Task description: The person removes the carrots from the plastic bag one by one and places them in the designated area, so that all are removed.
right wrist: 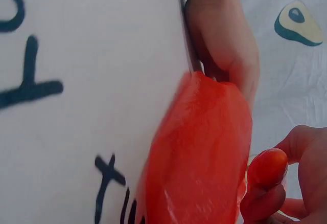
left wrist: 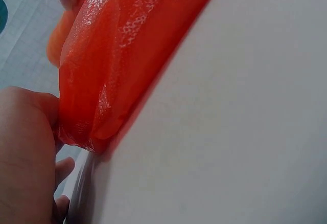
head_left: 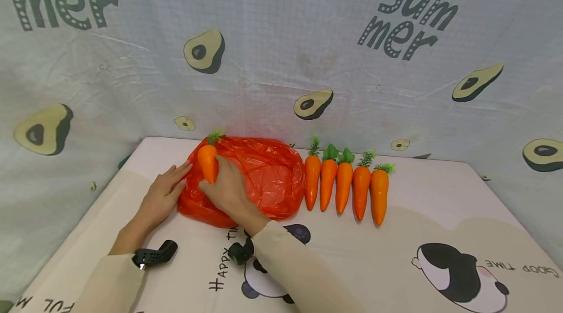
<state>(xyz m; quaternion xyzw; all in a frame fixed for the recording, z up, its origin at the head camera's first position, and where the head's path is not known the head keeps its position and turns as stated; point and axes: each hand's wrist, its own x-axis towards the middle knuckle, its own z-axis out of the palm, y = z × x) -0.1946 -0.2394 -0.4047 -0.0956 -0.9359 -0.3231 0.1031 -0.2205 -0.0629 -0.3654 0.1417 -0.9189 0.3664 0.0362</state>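
A red plastic bag [head_left: 272,181] lies spread on the table with its mouth up. My right hand [head_left: 229,183] is over the bag's left part and grips an orange carrot [head_left: 207,159], its green top pointing away and its tip toward me. In the right wrist view the carrot [right wrist: 270,166] shows end-on between the fingers. My left hand [head_left: 164,193] rests against the bag's left side with fairly straight fingers. In the left wrist view the thumb side of this hand [left wrist: 28,137] touches the bag [left wrist: 110,65]; some fingertips are hidden behind it.
Right of the bag, several carrots [head_left: 345,188] lie in a row, green tops toward the back. The white table [head_left: 435,205] bears panda prints and lettering. Behind it hangs a pale cloth [head_left: 264,34] with avocado prints. Black wrist devices [head_left: 154,254] sit on both arms.
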